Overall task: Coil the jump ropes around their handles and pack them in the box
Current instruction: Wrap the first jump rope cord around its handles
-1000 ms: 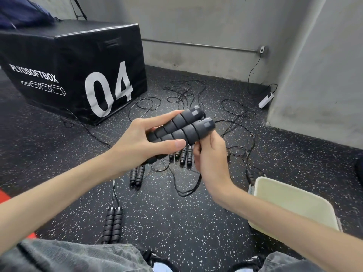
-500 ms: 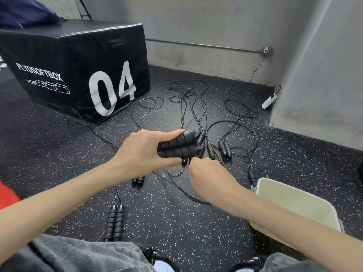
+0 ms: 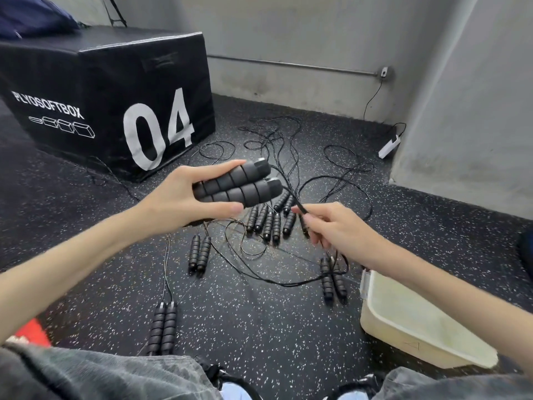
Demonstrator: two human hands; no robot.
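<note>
Speckled black rubber flooring (image 3: 259,327) fills this head-camera view, meeting grey walls at the back. The landmark is a cream plastic box (image 3: 383,327), open-topped, sitting on the floor at lower right. Up and to the left of the box, the person's left hand (image 3: 178,200) grips a pair of black ribbed handles (image 3: 239,187) held side by side above the floor, thumb below and fingers wrapped over the top. Directly above the box, the right hand (image 3: 334,226) pinches the thin black rope (image 3: 297,204) that leads from the handles' ends, taut between handles and fingers. Left of the box, on the floor, lie more jump ropes: one pair of handles (image 3: 333,280) just beside the box's near corner, a cluster of handles (image 3: 271,219) farther up below the held pair, another pair (image 3: 199,254) farther left, and one pair (image 3: 163,327) well to the left near the person's grey-clad knees. Their loose cords (image 3: 288,145) sprawl in tangled loops beyond the box, toward the wall. Far to the upper left of the box stands a large black plyo box (image 3: 101,90) marked "04".
</note>
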